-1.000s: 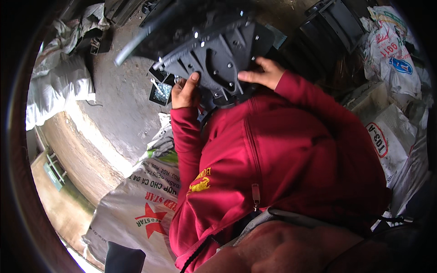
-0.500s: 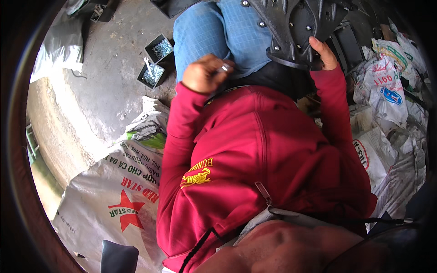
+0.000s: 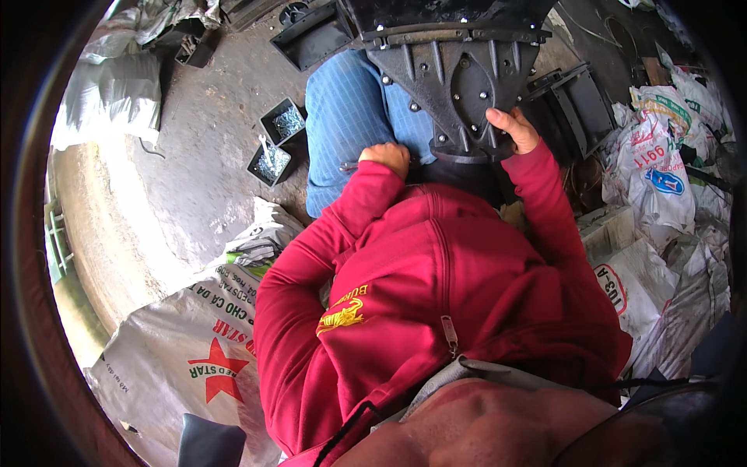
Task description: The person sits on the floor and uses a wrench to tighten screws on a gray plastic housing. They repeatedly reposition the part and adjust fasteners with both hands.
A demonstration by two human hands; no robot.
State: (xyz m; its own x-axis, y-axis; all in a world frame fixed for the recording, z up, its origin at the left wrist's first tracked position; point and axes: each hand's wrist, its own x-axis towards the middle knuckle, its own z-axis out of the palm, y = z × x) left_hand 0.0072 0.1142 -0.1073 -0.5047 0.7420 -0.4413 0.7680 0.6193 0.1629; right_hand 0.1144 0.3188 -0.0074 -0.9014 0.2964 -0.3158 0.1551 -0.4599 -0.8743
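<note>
A big black funnel-shaped part (image 3: pixel 424 75), ribbed and studded with shiny bolts, rests over my lap with its narrow end toward me. Gripping the right side of that end is my right hand (image 3: pixel 515 130), thumb on top and the other fingers hidden behind. My left hand (image 3: pixel 387 158) is closed beside the part's left edge, against my jeans (image 3: pixel 342 117). From its left side sticks the metal end of a slim tool, apparently a wrench (image 3: pixel 347 166). Its fingertips are out of sight.
On the floor at left stand two black bins of small screws (image 3: pixel 289 122) (image 3: pixel 269 164); a wrench (image 3: pixel 263 143) leans in the nearer. Black box-shaped parts (image 3: pixel 311 35) (image 3: pixel 582 105) lie ahead and right. Sacks (image 3: pixel 179 342) (image 3: pixel 650 152) lie on both sides.
The black part has swung left and more of it shows. My left hand has turned and moved rightward to beside it. My right hand keeps its hold. The whole view has shifted slightly.
</note>
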